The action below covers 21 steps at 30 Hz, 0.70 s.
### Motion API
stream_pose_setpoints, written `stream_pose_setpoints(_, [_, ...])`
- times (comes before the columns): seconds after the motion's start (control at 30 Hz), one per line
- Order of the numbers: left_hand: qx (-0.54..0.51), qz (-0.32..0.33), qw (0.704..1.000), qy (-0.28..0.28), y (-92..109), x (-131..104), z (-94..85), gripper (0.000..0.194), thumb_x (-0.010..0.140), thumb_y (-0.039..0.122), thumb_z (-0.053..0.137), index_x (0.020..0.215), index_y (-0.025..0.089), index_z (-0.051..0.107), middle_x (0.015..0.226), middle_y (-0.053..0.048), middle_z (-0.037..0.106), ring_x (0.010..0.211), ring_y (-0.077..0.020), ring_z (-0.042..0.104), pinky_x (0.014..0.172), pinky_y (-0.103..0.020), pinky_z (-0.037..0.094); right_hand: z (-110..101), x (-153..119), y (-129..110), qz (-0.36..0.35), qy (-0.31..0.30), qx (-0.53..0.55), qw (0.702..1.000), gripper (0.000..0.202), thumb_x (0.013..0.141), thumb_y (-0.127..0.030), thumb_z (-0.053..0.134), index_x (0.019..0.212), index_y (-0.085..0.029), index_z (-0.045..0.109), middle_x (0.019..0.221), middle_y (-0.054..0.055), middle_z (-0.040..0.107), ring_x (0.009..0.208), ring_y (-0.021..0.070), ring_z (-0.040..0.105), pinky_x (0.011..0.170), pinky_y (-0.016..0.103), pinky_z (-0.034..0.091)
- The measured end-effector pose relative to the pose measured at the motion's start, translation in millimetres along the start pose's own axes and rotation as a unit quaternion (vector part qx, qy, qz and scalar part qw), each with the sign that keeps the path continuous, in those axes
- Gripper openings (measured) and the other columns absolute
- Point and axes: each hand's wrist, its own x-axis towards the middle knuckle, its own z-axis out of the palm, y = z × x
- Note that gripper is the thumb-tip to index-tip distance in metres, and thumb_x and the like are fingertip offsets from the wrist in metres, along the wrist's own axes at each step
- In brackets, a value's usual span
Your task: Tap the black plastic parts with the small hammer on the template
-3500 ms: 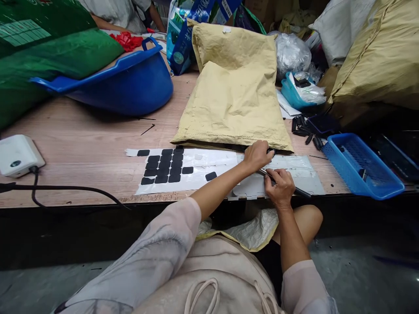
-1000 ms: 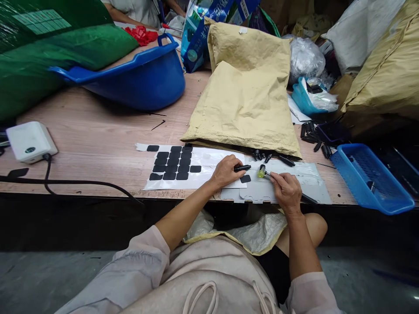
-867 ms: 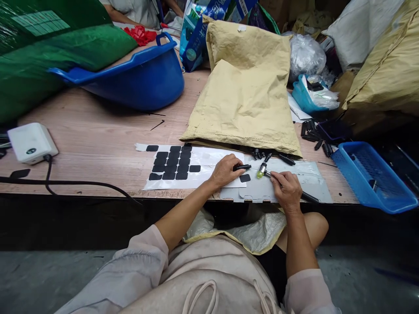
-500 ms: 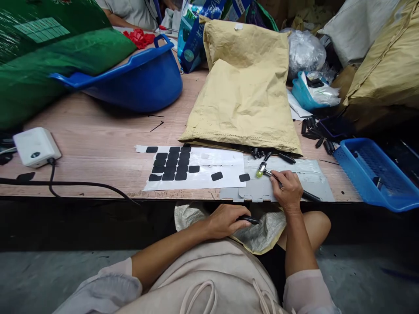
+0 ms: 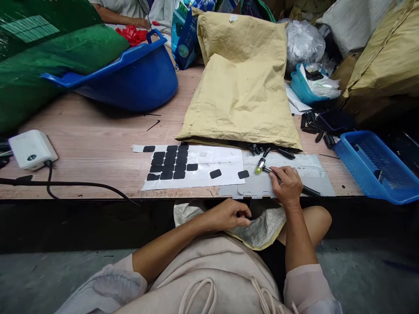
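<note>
My right hand (image 5: 287, 185) is wrapped round the black handle of a small hammer (image 5: 260, 165) with a metal head and a yellowish-green face. The hammer lies over a grey board (image 5: 294, 174) at the table's front edge. In front of my body, my left hand (image 5: 231, 215) hovers over an open woven sack (image 5: 266, 226) on my lap. Its fingers are loosely bent, with a gap to the thumb and nothing seen between them. Left of the hammer, a white sheet (image 5: 209, 157) carries rows of black rounded stickers (image 5: 168, 161). Several black handle-like pieces (image 5: 286, 153) lie behind the hammer.
A full tan paper sack (image 5: 242, 91) stands behind the sheet. To the right are a blue basket (image 5: 369, 174) and loose black parts (image 5: 309, 122). On the left sit a blue basin (image 5: 131, 83), a white box with a cable (image 5: 32, 150) and a green bag (image 5: 65, 61). Another person's arm (image 5: 121, 18) shows at the back.
A black piece that stuck out of my left hand is gone from it, and the fingers have loosened. My right hand still holds the hammer in nearly the same place. The view has shifted slightly.
</note>
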Motion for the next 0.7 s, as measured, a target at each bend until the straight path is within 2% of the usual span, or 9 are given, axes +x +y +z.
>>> stream_pose_setpoints(0.07, [0.005,0.034,0.998,0.045,18.1,14.1,-23.9,0.027,0.096,0.039,0.069,0.11,0.017,0.078,0.091,-0.003,0.077,0.079,-0.0156,0.068,0.07,-0.023,0.047,-0.2,0.0,-0.3,-0.002,0.003,0.002,1.0,0.023,0.099,-0.034,0.063,0.108,-0.026,0.082,0.092,0.006,0.068,0.087,0.021,0.054,0.08,0.034,0.041])
stream_pose_setpoints(0.13, [0.094,0.041,0.985,0.137,31.5,36.3,-52.0,0.025,0.099,0.035,0.066,0.114,0.019,0.077,0.096,-0.004,0.076,0.086,-0.018,0.068,0.075,-0.026,0.048,-0.4,0.3,-0.5,-0.003,0.005,0.003,1.0,0.023,0.099,-0.034,0.063,0.108,-0.026,0.082,0.092,0.006,0.069,0.086,0.021,0.055,0.079,0.034,0.042])
stream_pose_setpoints(0.2, [0.225,0.037,0.947,0.228,40.4,63.0,-79.9,0.026,0.098,0.027,0.064,0.12,0.021,0.075,0.109,-0.006,0.073,0.095,-0.0216,0.068,0.077,-0.029,0.048,-0.6,0.8,-0.4,-0.005,0.005,0.006,1.0,0.022,0.099,-0.034,0.063,0.108,-0.026,0.082,0.092,0.006,0.069,0.086,0.0209,0.055,0.079,0.034,0.042])
stream_pose_setpoints(0.23, [0.283,0.036,0.925,0.25,43.4,76.7,-92.3,0.029,0.098,0.023,0.06,0.124,0.023,0.073,0.116,-0.008,0.071,0.097,-0.0221,0.067,0.077,-0.029,0.048,-0.6,1.1,-0.3,-0.004,0.005,0.008,1.0,0.022,0.099,-0.034,0.063,0.108,-0.026,0.081,0.092,0.006,0.069,0.086,0.0208,0.055,0.079,0.034,0.043])
stream_pose_setpoints(0.3, [0.377,0.043,0.891,0.248,47.7,101.5,-112.2,0.039,0.096,0.013,0.054,0.129,0.024,0.071,0.122,-0.01,0.066,0.095,-0.0222,0.066,0.073,-0.03,0.046,-0.6,1.4,0.0,0.0,0.001,0.01,1.0,0.022,0.099,-0.034,0.063,0.107,-0.026,0.081,0.092,0.006,0.069,0.087,0.0207,0.056,0.08,0.034,0.043])
stream_pose_setpoints(0.37, [0.446,0.055,0.866,0.219,50.1,120.6,-124.9,0.041,0.093,0.006,0.051,0.124,0.022,0.073,0.122,-0.011,0.063,0.094,-0.0225,0.065,0.069,-0.031,0.042,-0.4,1.3,-0.1,0.004,-0.002,0.012,1.0,0.021,0.099,-0.034,0.063,0.107,-0.026,0.081,0.093,0.006,0.069,0.087,0.0208,0.056,0.081,0.034,0.043])
stream_pose_setpoints(0.43, [0.493,0.066,0.846,0.194,51.8,133.2,-131.3,0.036,0.092,0.004,0.05,0.112,0.018,0.076,0.12,-0.013,0.063,0.095,-0.0231,0.063,0.067,-0.031,0.039,-0.4,1.0,-0.7,0.005,-0.002,0.013,1.0,0.021,0.099,-0.034,0.063,0.107,-0.025,0.081,0.093,0.006,0.069,0.088,0.0209,0.056,0.081,0.034,0.043])
stream_pose_setpoints(0.53, [0.531,0.095,0.821,0.186,55.7,140.8,-131.9,0.028,0.094,0.005,0.051,0.099,0.016,0.076,0.118,-0.014,0.064,0.094,-0.0229,0.061,0.067,-0.033,0.037,-0.4,0.6,-2.0,0.003,0.0,0.011,1.0,0.021,0.099,-0.034,0.063,0.106,-0.025,0.081,0.093,0.006,0.069,0.088,0.0209,0.056,0.08,0.034,0.043])
stream_pose_setpoints(0.7, [0.542,0.214,0.778,0.233,69.6,122.3,-115.0,0.016,0.103,0.021,0.058,0.108,0.017,0.072,0.119,-0.014,0.068,0.103,-0.0259,0.059,0.078,-0.036,0.039,-0.7,1.6,-2.5,0.001,-0.001,0.007,1.0,0.021,0.099,-0.034,0.064,0.106,-0.025,0.081,0.091,0.005,0.07,0.087,0.0211,0.057,0.08,0.034,0.044])
